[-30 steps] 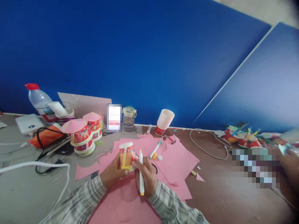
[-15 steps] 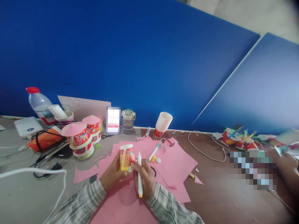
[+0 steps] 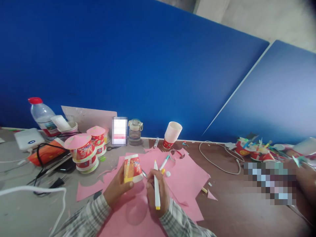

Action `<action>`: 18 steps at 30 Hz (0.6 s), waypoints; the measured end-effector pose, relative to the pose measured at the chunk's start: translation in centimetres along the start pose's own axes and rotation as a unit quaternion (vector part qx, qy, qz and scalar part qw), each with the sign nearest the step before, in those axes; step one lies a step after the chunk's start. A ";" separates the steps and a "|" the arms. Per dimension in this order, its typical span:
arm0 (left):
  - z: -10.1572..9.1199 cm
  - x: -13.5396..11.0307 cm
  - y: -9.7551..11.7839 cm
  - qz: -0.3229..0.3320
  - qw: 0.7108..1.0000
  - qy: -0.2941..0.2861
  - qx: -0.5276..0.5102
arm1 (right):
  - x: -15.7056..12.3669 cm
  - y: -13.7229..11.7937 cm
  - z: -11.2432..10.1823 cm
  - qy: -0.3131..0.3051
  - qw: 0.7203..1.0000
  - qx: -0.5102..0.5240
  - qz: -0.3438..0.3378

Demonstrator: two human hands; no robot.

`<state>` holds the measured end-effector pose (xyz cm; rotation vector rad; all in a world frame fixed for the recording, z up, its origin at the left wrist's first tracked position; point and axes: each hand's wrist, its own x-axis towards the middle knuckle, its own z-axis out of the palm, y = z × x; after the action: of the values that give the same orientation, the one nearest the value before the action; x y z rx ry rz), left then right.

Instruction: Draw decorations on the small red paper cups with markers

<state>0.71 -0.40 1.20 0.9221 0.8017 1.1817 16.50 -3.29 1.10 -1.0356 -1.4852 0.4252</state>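
My left hand [image 3: 115,190] is closed round a red and yellow paper cup [image 3: 132,168], held upside down above pink paper sheets [image 3: 187,174]. My right hand [image 3: 158,191] grips a white marker [image 3: 156,184] with a yellow end, held upright just right of the cup. Something thin and metallic shows between the hands; I cannot make out what it is. A green-tipped marker [image 3: 164,162] and small caps lie on the pink paper behind my hands.
Stacked red cups with pink paper cone lids [image 3: 82,151] stand at the left, with a water bottle [image 3: 41,115], cables [image 3: 44,171], a glass jar [image 3: 135,131] and a stack of paper cups [image 3: 171,134]. Another person's hand [image 3: 306,177] works at the far right among cup crafts [image 3: 254,148].
My two hands have drawn slightly apart; the right hand with the marker has shifted right and a little lower. The cup has tilted slightly. The camera has tipped upward.
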 end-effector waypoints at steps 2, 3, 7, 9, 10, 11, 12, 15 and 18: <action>0.1 0.0 0.2 0.003 1.000 0.002 0.000 | 0.0 0.0 0.1 0.004 1.000 0.011 0.005; 0.2 0.0 0.2 0.009 1.000 0.000 0.005 | 0.0 0.0 0.1 0.004 1.000 0.014 0.005; 0.1 0.2 0.2 0.042 0.999 -0.005 0.023 | 0.0 0.3 0.1 -0.004 1.000 -0.005 0.001; -0.1 0.4 0.0 0.050 0.998 -0.007 0.020 | 0.0 0.7 0.0 -0.016 1.000 -0.020 0.000; -0.3 0.5 -0.1 0.054 0.998 -0.006 0.023 | 0.1 0.9 0.0 -0.022 0.999 -0.026 0.001; -0.5 0.6 -0.2 0.060 0.998 -0.005 0.029 | 0.1 1.1 0.0 -0.026 0.999 -0.033 0.005; -0.6 0.7 -0.3 0.065 0.997 0.001 0.037 | 0.2 1.3 0.0 -0.031 0.999 -0.039 0.006; -1.0 0.9 -0.5 0.073 0.996 0.014 0.055 | 0.3 1.7 0.1 -0.045 0.997 -0.070 -0.007; -1.1 0.9 -0.4 0.080 0.995 0.018 0.052 | 0.0 1.9 0.5 -0.060 0.992 -0.100 -0.041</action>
<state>0.12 0.58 0.31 1.0696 0.8376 1.3073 16.75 -2.14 -0.50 -1.1178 -1.6990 0.2880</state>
